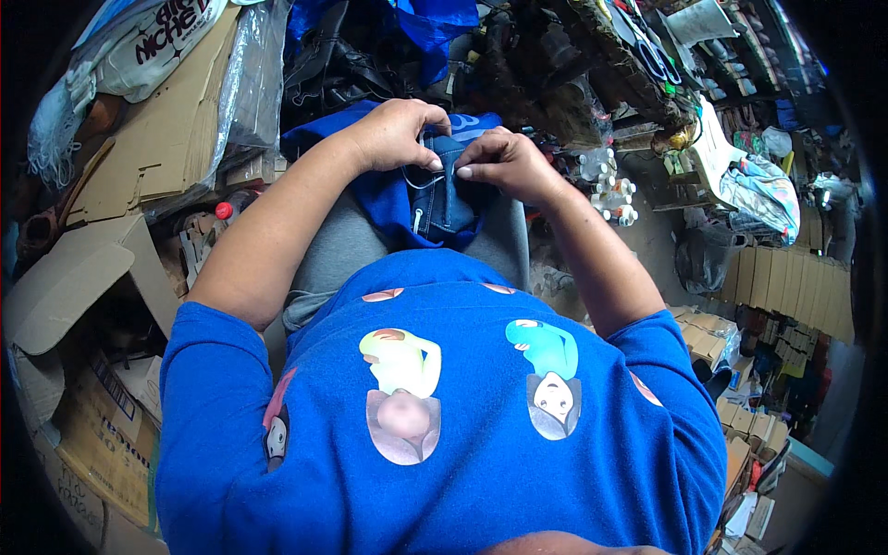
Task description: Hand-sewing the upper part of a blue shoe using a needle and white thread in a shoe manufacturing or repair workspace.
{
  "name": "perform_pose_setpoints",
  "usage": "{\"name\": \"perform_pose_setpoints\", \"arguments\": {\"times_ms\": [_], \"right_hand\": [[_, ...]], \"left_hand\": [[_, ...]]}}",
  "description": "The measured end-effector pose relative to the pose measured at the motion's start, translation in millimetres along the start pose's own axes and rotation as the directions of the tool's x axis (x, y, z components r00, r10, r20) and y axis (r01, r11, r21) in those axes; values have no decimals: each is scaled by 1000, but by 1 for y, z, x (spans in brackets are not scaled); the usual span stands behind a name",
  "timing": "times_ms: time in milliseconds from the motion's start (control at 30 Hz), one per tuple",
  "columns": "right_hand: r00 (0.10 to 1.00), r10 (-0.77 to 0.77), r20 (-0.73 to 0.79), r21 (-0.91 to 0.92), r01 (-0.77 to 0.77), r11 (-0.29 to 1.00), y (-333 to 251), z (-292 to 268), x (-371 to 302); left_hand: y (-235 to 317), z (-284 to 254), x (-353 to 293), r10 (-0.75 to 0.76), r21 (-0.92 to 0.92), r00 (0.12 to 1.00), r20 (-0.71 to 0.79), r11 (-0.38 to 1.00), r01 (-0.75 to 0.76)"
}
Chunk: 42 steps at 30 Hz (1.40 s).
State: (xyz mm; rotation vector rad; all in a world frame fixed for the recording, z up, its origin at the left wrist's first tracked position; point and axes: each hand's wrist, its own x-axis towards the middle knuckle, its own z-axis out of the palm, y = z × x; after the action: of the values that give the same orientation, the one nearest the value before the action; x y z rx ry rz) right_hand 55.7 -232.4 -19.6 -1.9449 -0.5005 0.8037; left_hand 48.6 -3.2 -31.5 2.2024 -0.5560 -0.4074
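In my lap lies a dark blue denim piece with pale stitching, resting on a bright blue cloth. It may be a shoe upper, but I cannot tell its kind for certain. My left hand bends over its upper left edge, thumb tip pressed to it and the forefinger curled above. A thin white thread loops beside that thumb. From the other side, my right hand pinches the denim's edge between thumb and curled forefinger. The two thumb tips are close but apart. Any needle is too small to make out.
Flattened cardboard leans at the left, above an open carton. A red-capped bottle stands by my left forearm. Several small white-capped bottles are at the right. Large scissors lie among clutter at the upper right.
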Motion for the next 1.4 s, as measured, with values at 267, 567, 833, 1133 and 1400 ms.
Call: {"name": "perform_pose_setpoints", "arguments": {"times_ms": [267, 567, 833, 1133, 1400], "right_hand": [[864, -490, -121, -613, 323, 721, 1, 10, -22], [941, -339, -1, -490, 295, 820, 4, -9, -10], [973, -229, 21, -453, 213, 866, -1, -10, -6], [985, -167, 41, -369, 170, 914, -2, -13, -7], [988, -135, 74, -226, 149, 963, 4, -13, -6]], "left_hand": [[-3, 18, -46, 56, -41, 934, -353, 996, -75], [18, 25, -75, 80, 235, 886, -457, 972, 33], [15, 25, -72, 118, 289, 887, -447, 957, 19], [23, 20, -72, 177, 391, 889, -422, 921, 2], [16, 28, -69, 280, 359, 859, -429, 925, -122]]}}
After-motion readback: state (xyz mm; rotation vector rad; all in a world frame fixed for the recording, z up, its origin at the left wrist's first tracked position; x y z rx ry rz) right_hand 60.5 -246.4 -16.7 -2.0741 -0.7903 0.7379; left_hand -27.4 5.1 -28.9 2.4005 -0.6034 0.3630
